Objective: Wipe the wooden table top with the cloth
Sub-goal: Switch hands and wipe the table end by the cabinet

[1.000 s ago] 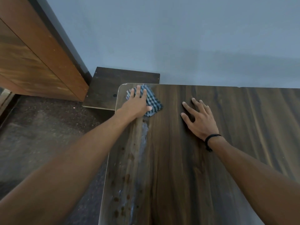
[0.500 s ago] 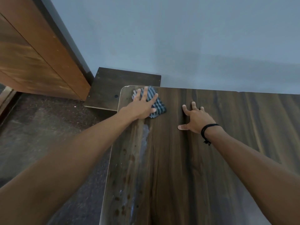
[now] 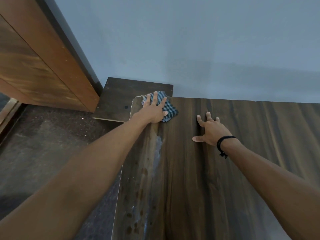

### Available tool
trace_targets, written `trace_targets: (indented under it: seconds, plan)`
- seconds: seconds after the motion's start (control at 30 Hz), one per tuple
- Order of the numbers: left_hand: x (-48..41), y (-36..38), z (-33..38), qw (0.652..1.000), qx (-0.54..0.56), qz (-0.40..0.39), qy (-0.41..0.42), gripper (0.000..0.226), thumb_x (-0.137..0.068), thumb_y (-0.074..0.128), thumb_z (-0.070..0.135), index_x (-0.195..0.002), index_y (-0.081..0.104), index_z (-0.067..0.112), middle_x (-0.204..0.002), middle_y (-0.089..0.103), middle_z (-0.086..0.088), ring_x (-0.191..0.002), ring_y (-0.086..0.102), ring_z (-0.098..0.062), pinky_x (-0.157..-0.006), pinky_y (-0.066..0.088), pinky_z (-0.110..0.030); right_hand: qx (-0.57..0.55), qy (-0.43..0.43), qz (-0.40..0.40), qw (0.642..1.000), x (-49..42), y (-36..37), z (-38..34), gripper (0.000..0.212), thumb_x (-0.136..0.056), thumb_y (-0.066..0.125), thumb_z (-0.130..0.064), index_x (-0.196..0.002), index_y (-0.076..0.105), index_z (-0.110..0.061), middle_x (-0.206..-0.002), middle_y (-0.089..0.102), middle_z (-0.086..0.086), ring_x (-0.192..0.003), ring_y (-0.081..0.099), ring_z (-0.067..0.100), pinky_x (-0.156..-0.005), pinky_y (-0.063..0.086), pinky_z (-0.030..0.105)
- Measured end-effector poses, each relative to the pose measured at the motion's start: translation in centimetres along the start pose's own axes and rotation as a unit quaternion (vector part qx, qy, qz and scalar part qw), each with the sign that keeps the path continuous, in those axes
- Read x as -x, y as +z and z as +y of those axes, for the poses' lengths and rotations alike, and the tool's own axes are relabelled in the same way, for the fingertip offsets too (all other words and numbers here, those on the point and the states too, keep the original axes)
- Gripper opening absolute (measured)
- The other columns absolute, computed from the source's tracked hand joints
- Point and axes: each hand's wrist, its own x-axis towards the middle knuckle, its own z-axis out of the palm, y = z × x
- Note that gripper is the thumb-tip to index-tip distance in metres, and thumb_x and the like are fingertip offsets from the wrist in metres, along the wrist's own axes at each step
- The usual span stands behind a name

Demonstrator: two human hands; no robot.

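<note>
A dark wooden table top [image 3: 199, 179] fills the lower right of the head view. A blue-and-white checked cloth [image 3: 168, 108] lies at its far left corner. My left hand [image 3: 154, 111] presses flat on the cloth with straight, spread fingers, covering most of it. To the right, my right hand [image 3: 210, 129] rests flat on the bare wood with fingers spread, a black band on its wrist. A pale smeared streak and several brown spots [image 3: 138, 196] run along the table's left edge, near me.
A low dark wooden board [image 3: 121, 99] sits beyond the table's left corner, against the blue-grey wall [image 3: 190, 49]. A brown wooden cabinet [image 3: 38, 63] stands at the left. Dark speckled floor [image 3: 43, 144] lies left of the table.
My left hand has pushed the cloth a little farther toward the table's far left corner. My right hand has slid slightly and stays flat on the wood.
</note>
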Motion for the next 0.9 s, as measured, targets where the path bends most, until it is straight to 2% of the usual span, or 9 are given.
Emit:
trace_targets:
  seconds: [0.13,0.2,0.3,0.37,0.47,0.6,0.77,0.9]
  plan:
    - [0.9,3.0,-0.7,0.998,-0.028,-0.010,0.047,0.068,-0.101,0.022,0.053,-0.150,-0.021,0.034,-0.154,-0.036,-0.003,-0.142,-0.030,-0.034,-0.117,-0.005,-0.055,0.002,-0.008,0.016,1.000,0.2,0.5,0.3,0.101,-0.087,0.064,-0.062,-0.160,-0.001,-0.035,-0.167,-0.012,0.006,-0.152,0.000,0.043,-0.115,0.027,0.059]
    - [0.7,2.4,-1.0,1.000,-0.012,0.011,0.026,0.068,-0.100,0.022,0.056,-0.152,-0.017,0.034,-0.157,-0.031,-0.003,-0.144,-0.027,-0.032,-0.118,-0.001,-0.057,0.000,-0.007,0.014,1.000,0.2,0.4,0.3,0.101,-0.087,0.064,-0.061,-0.160,-0.001,-0.034,-0.167,-0.012,0.007,-0.152,0.000,0.043,-0.115,0.027,0.059]
    - [-1.0,-0.1,-0.2,0.997,0.034,0.058,-0.030,0.067,-0.102,0.023,0.052,-0.155,-0.010,0.027,-0.160,-0.024,-0.008,-0.145,-0.021,-0.039,-0.117,-0.003,-0.057,-0.001,-0.005,0.015,1.000,0.2,0.3,0.2,0.101,-0.087,0.064,-0.060,-0.160,-0.001,-0.034,-0.167,-0.012,0.006,-0.152,0.001,0.043,-0.116,0.026,0.058]
    - [-0.5,0.5,0.7,0.999,-0.006,0.033,0.007,0.066,-0.102,0.020,0.050,-0.155,-0.009,0.024,-0.159,-0.025,-0.009,-0.143,-0.024,-0.041,-0.117,-0.001,-0.060,0.004,-0.006,0.018,1.000,0.2,0.4,0.5,0.101,-0.087,0.064,-0.061,-0.160,-0.001,-0.034,-0.167,-0.011,0.007,-0.151,0.002,0.043,-0.116,0.027,0.058]
    - [1.1,3.0,-0.3,0.998,-0.050,0.017,0.046,0.066,-0.101,0.019,0.053,-0.153,-0.014,0.029,-0.155,-0.032,-0.005,-0.143,-0.026,-0.036,-0.115,-0.001,-0.060,0.010,-0.013,0.020,1.000,0.0,0.6,0.5,0.102,-0.086,0.063,-0.063,-0.160,-0.001,-0.035,-0.167,-0.010,0.007,-0.151,0.003,0.043,-0.115,0.027,0.059]
    - [-0.3,-0.3,-1.5,0.998,0.009,0.052,-0.025,0.067,-0.102,0.020,0.054,-0.154,-0.013,0.027,-0.159,-0.026,-0.009,-0.145,-0.022,-0.037,-0.117,-0.005,-0.054,0.010,-0.008,0.023,1.000,-0.1,0.6,0.5,0.101,-0.087,0.063,-0.063,-0.160,-0.002,-0.035,-0.167,-0.010,0.007,-0.151,0.003,0.043,-0.116,0.026,0.058]
    - [2.2,3.2,-3.1,0.998,0.025,0.055,-0.032,0.068,-0.098,0.015,0.061,-0.152,-0.015,0.032,-0.159,-0.027,-0.004,-0.145,-0.022,-0.034,-0.116,-0.001,-0.056,0.015,-0.013,0.023,1.000,-0.1,0.8,0.7,0.100,-0.086,0.062,-0.064,-0.159,-0.002,-0.036,-0.167,-0.011,0.006,-0.152,0.003,0.042,-0.115,0.028,0.059]
    - [0.3,0.0,-4.4,0.996,0.053,0.056,-0.050,0.069,-0.100,0.019,0.058,-0.154,-0.012,0.029,-0.159,-0.026,-0.007,-0.145,-0.022,-0.036,-0.117,-0.005,-0.054,0.010,-0.006,0.029,1.000,0.0,0.6,0.5,0.100,-0.087,0.062,-0.063,-0.160,-0.001,-0.035,-0.167,-0.011,0.006,-0.152,0.002,0.042,-0.116,0.027,0.058]
